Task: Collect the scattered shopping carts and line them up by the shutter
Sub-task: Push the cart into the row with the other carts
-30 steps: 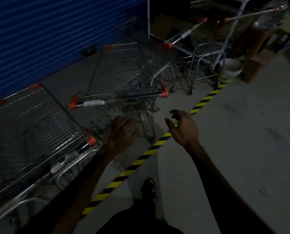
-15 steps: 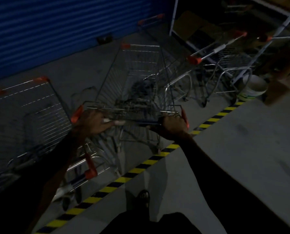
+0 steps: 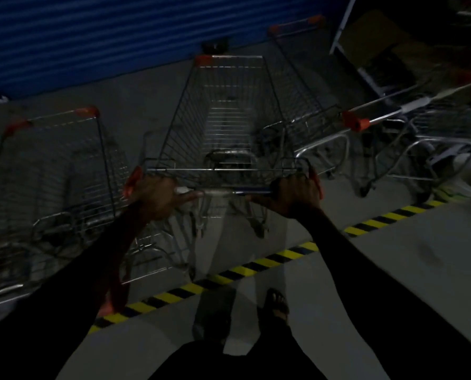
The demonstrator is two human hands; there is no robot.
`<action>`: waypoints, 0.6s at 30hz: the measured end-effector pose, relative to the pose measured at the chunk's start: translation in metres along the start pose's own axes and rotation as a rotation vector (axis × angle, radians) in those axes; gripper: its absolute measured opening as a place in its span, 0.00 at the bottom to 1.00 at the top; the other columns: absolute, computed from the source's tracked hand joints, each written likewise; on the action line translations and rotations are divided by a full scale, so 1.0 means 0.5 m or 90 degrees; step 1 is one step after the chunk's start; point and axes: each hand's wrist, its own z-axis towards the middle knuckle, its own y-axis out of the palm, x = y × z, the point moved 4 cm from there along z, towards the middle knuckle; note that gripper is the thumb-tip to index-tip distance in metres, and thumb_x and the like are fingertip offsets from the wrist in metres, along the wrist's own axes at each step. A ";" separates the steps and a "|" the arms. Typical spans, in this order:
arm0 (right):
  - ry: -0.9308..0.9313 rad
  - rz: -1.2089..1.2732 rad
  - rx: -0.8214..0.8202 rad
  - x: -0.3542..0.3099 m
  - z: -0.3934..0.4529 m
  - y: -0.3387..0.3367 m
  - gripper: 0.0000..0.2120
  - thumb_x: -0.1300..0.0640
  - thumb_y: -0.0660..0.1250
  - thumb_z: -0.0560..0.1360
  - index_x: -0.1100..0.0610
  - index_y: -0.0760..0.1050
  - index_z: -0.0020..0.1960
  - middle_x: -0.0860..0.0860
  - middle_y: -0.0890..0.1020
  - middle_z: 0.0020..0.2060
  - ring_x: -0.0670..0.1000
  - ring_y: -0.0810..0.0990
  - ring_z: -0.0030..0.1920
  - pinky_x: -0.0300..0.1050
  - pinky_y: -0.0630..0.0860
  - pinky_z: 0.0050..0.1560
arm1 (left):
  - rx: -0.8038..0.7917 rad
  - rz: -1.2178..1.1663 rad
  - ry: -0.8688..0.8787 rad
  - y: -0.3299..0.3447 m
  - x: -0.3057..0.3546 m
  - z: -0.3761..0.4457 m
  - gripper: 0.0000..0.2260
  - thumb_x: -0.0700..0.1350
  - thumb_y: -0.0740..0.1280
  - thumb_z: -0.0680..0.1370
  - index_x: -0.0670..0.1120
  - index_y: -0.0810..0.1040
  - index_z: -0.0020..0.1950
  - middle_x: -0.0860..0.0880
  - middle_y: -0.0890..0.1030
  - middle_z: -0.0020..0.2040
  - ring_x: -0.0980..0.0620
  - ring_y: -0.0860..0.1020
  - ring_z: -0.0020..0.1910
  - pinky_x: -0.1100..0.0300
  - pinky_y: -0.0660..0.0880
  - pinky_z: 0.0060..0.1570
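Hands, left (image 3: 157, 194) and right (image 3: 294, 192), grip the handle of the silver wire shopping cart with orange corner caps (image 3: 229, 124), nose toward the blue ribbed shutter (image 3: 105, 31) between two parked carts; judging so, next comes a straight push into line.

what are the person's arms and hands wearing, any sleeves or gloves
Both arms look covered to the wrist by dark, close-fitting sleeves, plain with no markings visible in the dim light. The left hand and right hand are bare: no gloves. Whether there are rings or a watch is too dark to tell.
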 end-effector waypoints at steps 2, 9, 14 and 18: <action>-0.028 -0.024 -0.026 0.031 0.060 -0.008 0.45 0.11 0.42 0.67 0.50 0.73 0.31 0.48 0.74 0.29 0.54 0.83 0.42 0.66 0.57 0.77 | -0.014 -0.036 -0.060 -0.013 0.036 0.003 0.46 0.87 0.50 0.70 0.52 0.87 0.58 0.47 0.87 0.51 0.43 0.84 0.53 0.44 0.79 0.60; -0.098 0.001 -0.126 0.104 0.214 -0.062 0.53 0.11 0.47 0.65 0.52 0.84 0.59 0.56 0.84 0.64 0.57 0.79 0.69 0.61 0.53 0.81 | -0.064 -0.066 -0.177 -0.066 0.119 0.048 0.49 0.89 0.44 0.65 0.56 0.88 0.53 0.44 0.87 0.48 0.44 0.84 0.54 0.45 0.76 0.65; -0.149 -0.007 -0.112 0.128 0.269 -0.056 0.55 0.08 0.41 0.58 0.51 0.82 0.47 0.52 0.86 0.54 0.56 0.82 0.63 0.63 0.53 0.80 | -0.077 -0.082 -0.216 -0.052 0.145 0.080 0.40 0.87 0.48 0.69 0.56 0.83 0.37 0.50 0.79 0.33 0.48 0.84 0.49 0.33 0.62 0.77; -0.161 -0.023 -0.097 0.136 0.253 -0.054 0.54 0.07 0.39 0.56 0.51 0.80 0.37 0.49 0.83 0.38 0.55 0.84 0.54 0.67 0.47 0.81 | -0.099 -0.054 -0.200 -0.060 0.172 0.047 0.46 0.87 0.42 0.69 0.63 0.84 0.64 0.44 0.84 0.44 0.42 0.83 0.59 0.39 0.64 0.76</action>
